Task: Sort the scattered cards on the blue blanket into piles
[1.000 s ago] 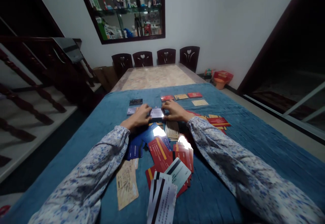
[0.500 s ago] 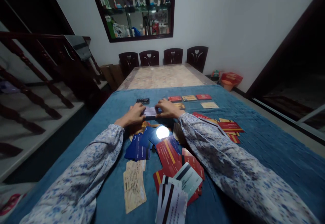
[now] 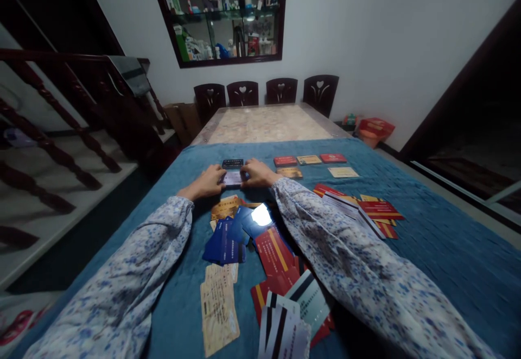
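A small stack of pale lavender cards (image 3: pixel 232 179) lies on the blue cloth between my hands. My left hand (image 3: pixel 209 181) pinches its left side, and my right hand (image 3: pixel 258 174) grips the right side with bent fingers. Just beyond it sits a stack of black cards (image 3: pixel 233 162). Nearer to me are loose gold cards (image 3: pixel 225 207), blue cards (image 3: pixel 225 242), red cards (image 3: pixel 275 253), beige cards (image 3: pixel 220 313) and silvery white cards (image 3: pixel 283 329) with dark stripes. A bright glare hides part of the blue cards.
Beyond my right hand are red card stacks (image 3: pixel 285 161), a yellowish stack (image 3: pixel 309 160), a gold stack (image 3: pixel 289 172) and a cream card (image 3: pixel 343 172). A mixed pile of red cards (image 3: pixel 380 210) lies right of my forearm. Chairs (image 3: pixel 281 90) stand at the table's far end (image 3: pixel 264 120).
Both hands have shifted a little left with the lavender stack, bringing it directly in front of the black stack. The whole view has also drifted slightly.
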`<state>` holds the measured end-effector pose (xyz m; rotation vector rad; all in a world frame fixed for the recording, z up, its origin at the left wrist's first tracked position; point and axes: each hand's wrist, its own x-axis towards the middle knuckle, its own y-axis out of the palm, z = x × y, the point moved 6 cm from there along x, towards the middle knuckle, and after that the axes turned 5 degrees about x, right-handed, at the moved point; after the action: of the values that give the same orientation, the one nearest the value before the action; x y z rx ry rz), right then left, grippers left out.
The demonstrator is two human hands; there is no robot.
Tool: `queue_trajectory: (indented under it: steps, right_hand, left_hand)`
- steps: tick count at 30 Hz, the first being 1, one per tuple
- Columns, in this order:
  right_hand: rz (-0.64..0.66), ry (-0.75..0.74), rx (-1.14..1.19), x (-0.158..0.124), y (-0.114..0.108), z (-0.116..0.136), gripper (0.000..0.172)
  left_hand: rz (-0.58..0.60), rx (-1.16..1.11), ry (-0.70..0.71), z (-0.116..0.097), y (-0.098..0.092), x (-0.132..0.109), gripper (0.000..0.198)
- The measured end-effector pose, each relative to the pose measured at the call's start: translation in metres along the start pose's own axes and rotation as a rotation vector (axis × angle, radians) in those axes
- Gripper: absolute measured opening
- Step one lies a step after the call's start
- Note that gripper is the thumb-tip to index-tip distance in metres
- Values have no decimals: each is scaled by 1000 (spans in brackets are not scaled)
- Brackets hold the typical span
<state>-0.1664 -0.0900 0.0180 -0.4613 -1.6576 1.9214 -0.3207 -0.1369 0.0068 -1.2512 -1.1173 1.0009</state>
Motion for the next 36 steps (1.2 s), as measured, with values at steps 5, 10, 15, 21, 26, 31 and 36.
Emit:
queue_trajectory:
  steps: [5, 10, 15, 21, 26, 31, 36]
  right_hand:
    - [3, -13, 17, 15, 8, -2, 41]
    - [11, -34, 43, 26, 15, -4, 41]
    - [46, -29, 85, 31, 20, -7, 41]
    - [50, -50, 102, 32, 20, -5, 39]
    - [89, -65, 77, 32, 20, -2, 33]
    - [120, -66, 66, 33, 19, 1, 34]
    - [116, -78, 45, 28, 13, 7, 33]
  left_hand:
    - [17, -24, -25, 8, 0, 3, 40]
    - [74, -13, -7, 10, 3, 7, 39]
    - [121, 0, -3, 13, 7, 11, 37]
    - [122, -26, 9, 13, 7, 14, 37]
    - [126, -56, 11, 13, 6, 15, 29]
    - [161, -22, 28, 14, 6, 17, 27]
    - [177, -2, 7, 17, 8, 19, 32]
